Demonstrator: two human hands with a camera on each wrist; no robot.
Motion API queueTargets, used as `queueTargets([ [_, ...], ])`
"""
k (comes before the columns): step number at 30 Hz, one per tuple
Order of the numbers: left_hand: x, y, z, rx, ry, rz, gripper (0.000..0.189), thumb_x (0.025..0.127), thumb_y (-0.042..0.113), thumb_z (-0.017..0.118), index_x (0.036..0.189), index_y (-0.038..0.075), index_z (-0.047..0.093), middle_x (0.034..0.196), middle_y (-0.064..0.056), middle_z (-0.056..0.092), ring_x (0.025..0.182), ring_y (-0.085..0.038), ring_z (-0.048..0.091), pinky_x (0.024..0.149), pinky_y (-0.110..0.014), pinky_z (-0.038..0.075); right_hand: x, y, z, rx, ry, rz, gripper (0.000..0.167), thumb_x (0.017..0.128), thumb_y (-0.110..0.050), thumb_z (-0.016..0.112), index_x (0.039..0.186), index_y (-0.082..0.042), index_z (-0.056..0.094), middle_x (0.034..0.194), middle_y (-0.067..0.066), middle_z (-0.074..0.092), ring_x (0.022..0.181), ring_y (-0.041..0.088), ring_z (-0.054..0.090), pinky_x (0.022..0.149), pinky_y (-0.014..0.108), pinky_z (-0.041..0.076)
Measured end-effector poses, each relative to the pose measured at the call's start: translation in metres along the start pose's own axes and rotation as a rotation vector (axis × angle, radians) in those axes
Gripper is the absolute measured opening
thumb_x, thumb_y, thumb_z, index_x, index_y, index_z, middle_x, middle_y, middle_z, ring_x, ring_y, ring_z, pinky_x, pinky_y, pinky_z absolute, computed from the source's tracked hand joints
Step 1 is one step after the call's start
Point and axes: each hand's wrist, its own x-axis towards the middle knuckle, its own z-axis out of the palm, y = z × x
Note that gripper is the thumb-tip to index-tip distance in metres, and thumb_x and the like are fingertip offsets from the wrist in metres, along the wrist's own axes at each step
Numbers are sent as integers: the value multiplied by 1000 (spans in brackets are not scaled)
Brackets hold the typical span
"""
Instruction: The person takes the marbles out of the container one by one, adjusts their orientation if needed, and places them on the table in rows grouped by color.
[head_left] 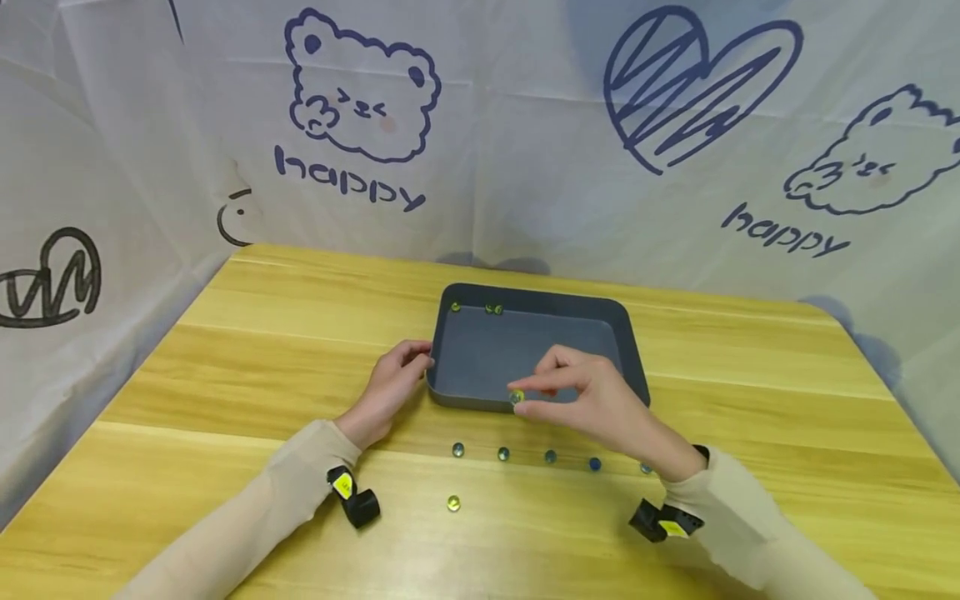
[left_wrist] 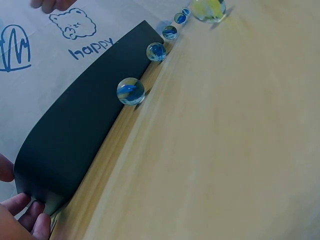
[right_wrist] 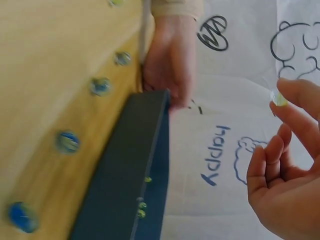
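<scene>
Five blue marbles [head_left: 551,457] and one yellow marble [head_left: 453,503] on my desk [head_left: 285,358], three marbles [head_left: 489,309] inside the tray [head_left: 491,354]; my right grip [head_left: 600,400] pinches a tenth marble [head_left: 517,397], my left grip [head_left: 386,390], relaxed, touches the tray.

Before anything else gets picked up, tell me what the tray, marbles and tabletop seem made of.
The tray: perhaps coated metal or plastic; its even, dark grey matte surface leaves that open.
The marbles: most likely glass, clear and glossy, since coloured swirls show through.
The tabletop: wood or wood-look laminate with slight sheen, judging by its yellowish grain.
</scene>
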Motion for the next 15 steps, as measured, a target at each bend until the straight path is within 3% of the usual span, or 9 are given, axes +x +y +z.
queueTargets([
  [5, 1, 0, 1, -5, -4, -4, 39, 97, 11, 48, 133, -3, 51, 132, -18, 50, 119, -28, 46, 102, -41, 39, -13, 3, 6, -18, -13, 14, 23, 82, -11, 77, 105, -8, 76, 87, 0, 53, 75, 23, 46, 62, 29, 39],
  [15, 0, 1, 0, 3, -7, -16, 40, 96, 12, 48, 134, -1, 50, 133, -16, 50, 119, -26, 46, 102, -40, 39, -30, 6, 28, 25, -144, 84, 20, 80, -15, 79, 97, -5, 78, 80, -1, 56, 71, 14, 50, 60, 24, 42],
])
